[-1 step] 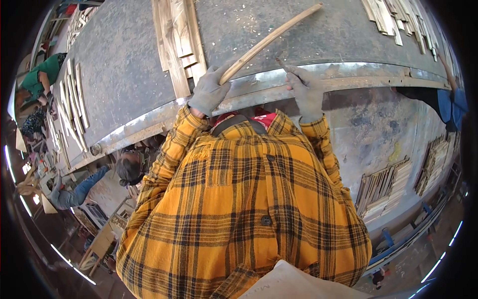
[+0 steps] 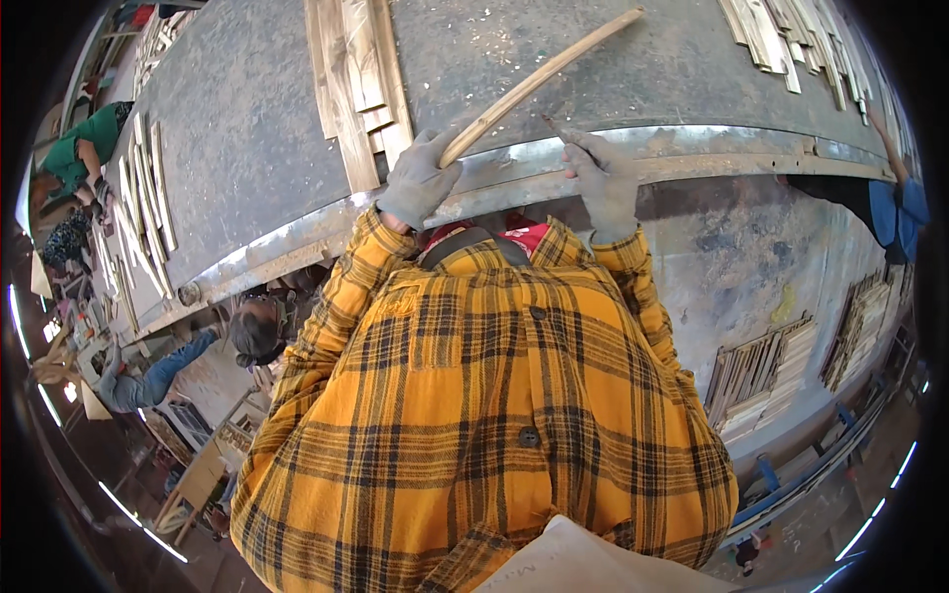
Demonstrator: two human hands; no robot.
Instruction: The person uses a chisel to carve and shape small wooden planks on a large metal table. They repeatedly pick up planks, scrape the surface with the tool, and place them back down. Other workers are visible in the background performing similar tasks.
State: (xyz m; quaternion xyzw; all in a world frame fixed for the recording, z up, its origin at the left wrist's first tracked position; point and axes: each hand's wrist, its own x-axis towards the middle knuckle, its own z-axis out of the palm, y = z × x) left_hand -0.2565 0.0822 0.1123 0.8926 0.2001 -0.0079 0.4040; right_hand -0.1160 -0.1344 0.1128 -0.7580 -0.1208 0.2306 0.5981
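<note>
Gripping the near end of a long pale wooden stick (image 2: 539, 79), our gloved left hand (image 2: 420, 183) is closed around it at the metal edge (image 2: 692, 148) of the grey worktable (image 2: 247, 119); from the grip the stick runs up and away to the right across the tabletop. Our right hand (image 2: 601, 183), also in a grey glove, sits just right of the grip on the same metal edge, fingers spread and pressing flat, holding nothing. Just left of the grip and beyond it lies a stack of flat wooden slats (image 2: 351, 79), touching the table. Far left of the grip we see more slats (image 2: 138, 217) laid along the table's other side. Far right, another pile of slats (image 2: 791, 44) near the top corner. Below the grip, our yellow plaid shirt (image 2: 474, 415) fills the view. Other people work at far left, well apart from us.
</note>
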